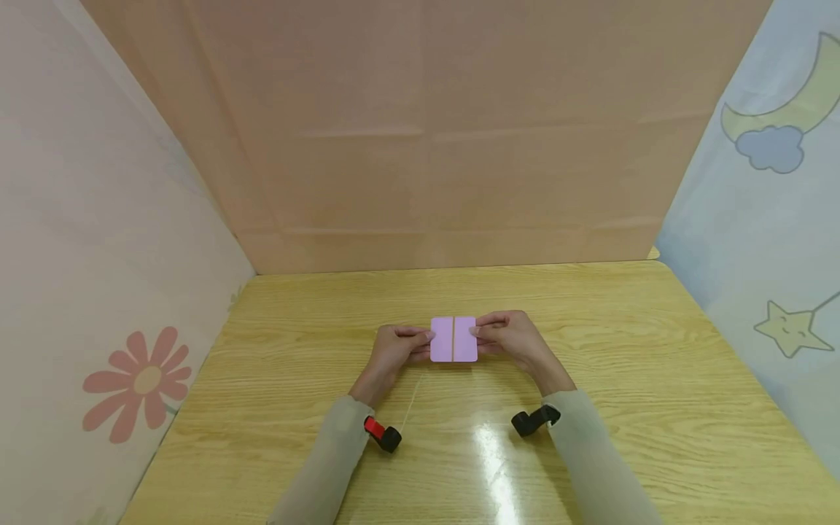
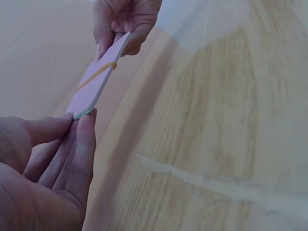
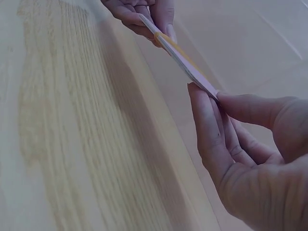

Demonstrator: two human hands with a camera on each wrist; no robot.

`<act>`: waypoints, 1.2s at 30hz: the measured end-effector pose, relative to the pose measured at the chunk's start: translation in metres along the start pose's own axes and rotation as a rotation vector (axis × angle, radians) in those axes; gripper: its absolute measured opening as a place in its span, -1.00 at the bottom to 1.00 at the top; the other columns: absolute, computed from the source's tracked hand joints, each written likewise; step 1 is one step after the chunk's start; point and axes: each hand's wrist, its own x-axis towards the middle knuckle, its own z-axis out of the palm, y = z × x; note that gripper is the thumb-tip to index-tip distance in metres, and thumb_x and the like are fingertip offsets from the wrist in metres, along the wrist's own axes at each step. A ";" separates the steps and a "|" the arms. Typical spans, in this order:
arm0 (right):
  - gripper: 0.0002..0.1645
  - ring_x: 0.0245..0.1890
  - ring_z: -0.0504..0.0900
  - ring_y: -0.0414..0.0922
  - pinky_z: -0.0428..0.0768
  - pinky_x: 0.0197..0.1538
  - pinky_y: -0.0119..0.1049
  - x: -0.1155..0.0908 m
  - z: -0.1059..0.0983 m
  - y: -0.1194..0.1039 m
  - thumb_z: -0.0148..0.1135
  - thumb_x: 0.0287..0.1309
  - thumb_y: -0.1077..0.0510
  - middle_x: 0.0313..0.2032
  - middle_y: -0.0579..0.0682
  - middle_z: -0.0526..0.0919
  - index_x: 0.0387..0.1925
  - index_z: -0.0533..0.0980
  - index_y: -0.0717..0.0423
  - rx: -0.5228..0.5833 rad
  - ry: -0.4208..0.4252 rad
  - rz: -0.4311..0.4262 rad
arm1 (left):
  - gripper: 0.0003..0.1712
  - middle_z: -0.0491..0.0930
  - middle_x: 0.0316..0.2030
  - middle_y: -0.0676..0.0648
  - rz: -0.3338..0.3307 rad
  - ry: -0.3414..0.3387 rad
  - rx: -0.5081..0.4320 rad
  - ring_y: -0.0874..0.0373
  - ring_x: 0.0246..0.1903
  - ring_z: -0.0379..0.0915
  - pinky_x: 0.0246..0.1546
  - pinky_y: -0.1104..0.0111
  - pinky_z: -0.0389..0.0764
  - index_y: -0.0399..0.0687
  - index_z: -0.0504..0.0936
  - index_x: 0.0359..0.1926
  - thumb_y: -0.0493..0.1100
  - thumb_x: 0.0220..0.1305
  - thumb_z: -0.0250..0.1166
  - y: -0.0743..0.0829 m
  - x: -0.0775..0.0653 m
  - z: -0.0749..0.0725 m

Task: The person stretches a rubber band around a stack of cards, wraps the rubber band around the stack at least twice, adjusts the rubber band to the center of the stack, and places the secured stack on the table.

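A thin stack of pink cards (image 1: 442,340) with rounded corners is held up over the table, a tan rubber band (image 1: 453,339) running round its middle. My left hand (image 1: 397,351) pinches the stack's left edge, thumb on the pink face and fingers behind. At the opposite edge my right hand (image 1: 515,339) pinches it the same way. In the left wrist view the side of the stack (image 2: 91,103) shows several thin layers, some greenish. The right wrist view shows the rubber band (image 3: 180,53) wrapped over the stack's edge.
The wood-grain table (image 1: 295,306) meets a tan cloth backdrop (image 1: 420,182) at its far edge. Printed sheets with a flower (image 1: 147,380) and a star (image 1: 790,328) stand along the sides. Black wrist devices (image 1: 390,440) are strapped over the sleeves.
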 end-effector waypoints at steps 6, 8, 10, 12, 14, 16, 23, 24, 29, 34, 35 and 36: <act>-0.62 -0.34 0.78 -0.15 0.84 -0.17 -0.29 0.011 0.001 0.003 0.32 0.37 0.34 -0.26 0.04 0.76 0.14 0.54 0.49 -0.014 0.021 0.011 | -0.82 0.81 -0.22 -0.16 -0.007 0.018 0.069 0.19 -0.38 0.76 -0.20 0.34 0.84 -0.32 0.79 -0.09 -0.29 0.34 0.46 0.002 0.008 0.000; -0.63 -0.34 0.78 -0.15 0.84 -0.16 -0.29 0.015 0.002 0.004 0.32 0.37 0.35 -0.25 0.04 0.75 0.13 0.55 0.48 -0.023 0.032 0.013 | -0.82 0.80 -0.24 -0.16 -0.006 0.023 0.090 0.19 -0.38 0.76 -0.21 0.33 0.84 -0.32 0.79 -0.11 -0.30 0.33 0.46 0.003 0.012 0.000; -0.63 -0.33 0.77 -0.15 0.84 -0.16 -0.28 0.019 0.002 0.006 0.32 0.37 0.34 -0.23 0.05 0.74 0.13 0.55 0.47 -0.031 0.040 0.015 | -0.83 0.79 -0.25 -0.18 0.000 0.029 0.108 0.18 -0.38 0.75 -0.22 0.33 0.84 -0.34 0.79 -0.11 -0.31 0.33 0.46 0.005 0.016 0.000; -0.63 -0.35 0.76 -0.14 0.84 -0.17 -0.27 0.024 0.003 0.007 0.32 0.36 0.35 -0.23 0.07 0.73 0.12 0.55 0.48 -0.028 0.047 0.019 | -0.83 0.78 -0.25 -0.19 0.000 0.030 0.122 0.18 -0.38 0.74 -0.23 0.33 0.85 -0.36 0.78 -0.11 -0.32 0.33 0.45 0.006 0.020 0.001; -0.63 -0.36 0.76 -0.14 0.84 -0.17 -0.25 0.027 0.004 0.008 0.32 0.36 0.36 -0.23 0.08 0.72 0.12 0.54 0.49 -0.028 0.050 0.019 | -0.83 0.77 -0.24 -0.20 -0.004 0.033 0.142 0.18 -0.38 0.74 -0.24 0.33 0.84 -0.37 0.78 -0.11 -0.33 0.33 0.45 0.007 0.024 0.001; -0.63 -0.37 0.76 -0.13 0.85 -0.17 -0.23 0.030 0.005 0.009 0.31 0.35 0.37 -0.25 0.10 0.72 0.11 0.54 0.51 -0.032 0.052 0.015 | -0.83 0.77 -0.23 -0.21 -0.008 0.037 0.161 0.18 -0.39 0.74 -0.24 0.33 0.84 -0.38 0.78 -0.11 -0.34 0.34 0.44 0.008 0.026 0.001; -0.65 -0.40 0.76 -0.15 0.86 -0.16 -0.19 0.035 0.007 0.004 0.32 0.34 0.37 -0.30 0.11 0.74 0.07 0.56 0.53 -0.116 0.060 -0.018 | -0.85 0.78 -0.28 -0.22 -0.004 0.068 0.194 0.19 -0.46 0.74 -0.28 0.33 0.84 -0.40 0.78 -0.14 -0.35 0.34 0.43 0.009 0.032 0.004; -0.65 -0.39 0.76 -0.15 0.86 -0.16 -0.18 0.036 0.007 0.004 0.33 0.34 0.37 -0.30 0.13 0.75 0.07 0.56 0.53 -0.132 0.062 -0.020 | -0.85 0.79 -0.28 -0.23 -0.002 0.071 0.194 0.19 -0.47 0.74 -0.29 0.33 0.84 -0.40 0.78 -0.14 -0.35 0.34 0.43 0.009 0.033 0.004; -0.66 -0.40 0.74 -0.16 0.85 -0.21 -0.25 0.041 0.009 0.005 0.39 0.30 0.34 -0.25 0.16 0.75 0.02 0.60 0.51 -0.228 0.082 -0.020 | -0.89 0.82 -0.22 -0.26 -0.005 0.085 0.240 0.22 -0.51 0.73 -0.34 0.37 0.83 -0.36 0.80 -0.18 -0.36 0.34 0.43 0.009 0.034 0.004; -0.72 -0.46 0.72 -0.19 0.79 -0.34 -0.37 0.045 0.011 0.003 0.44 0.26 0.30 -0.34 0.12 0.76 -0.08 0.65 0.45 -0.344 0.112 -0.014 | -0.92 0.83 -0.27 -0.24 0.016 0.108 0.314 0.27 -0.57 0.69 -0.42 0.41 0.80 -0.33 0.82 -0.24 -0.35 0.32 0.44 0.011 0.035 0.005; -0.73 -0.46 0.72 -0.19 0.79 -0.35 -0.39 0.045 0.012 0.003 0.44 0.26 0.29 -0.35 0.11 0.76 -0.10 0.65 0.44 -0.359 0.116 -0.015 | -0.92 0.83 -0.29 -0.24 0.023 0.110 0.327 0.27 -0.58 0.68 -0.43 0.42 0.80 -0.33 0.82 -0.24 -0.35 0.32 0.44 0.012 0.035 0.006; -0.75 -0.47 0.72 -0.20 0.78 -0.36 -0.39 0.046 0.012 0.003 0.44 0.26 0.29 -0.36 0.11 0.76 -0.11 0.66 0.43 -0.372 0.119 -0.015 | -0.92 0.83 -0.30 -0.24 0.031 0.112 0.343 0.28 -0.59 0.68 -0.45 0.42 0.79 -0.33 0.82 -0.25 -0.35 0.31 0.45 0.012 0.035 0.006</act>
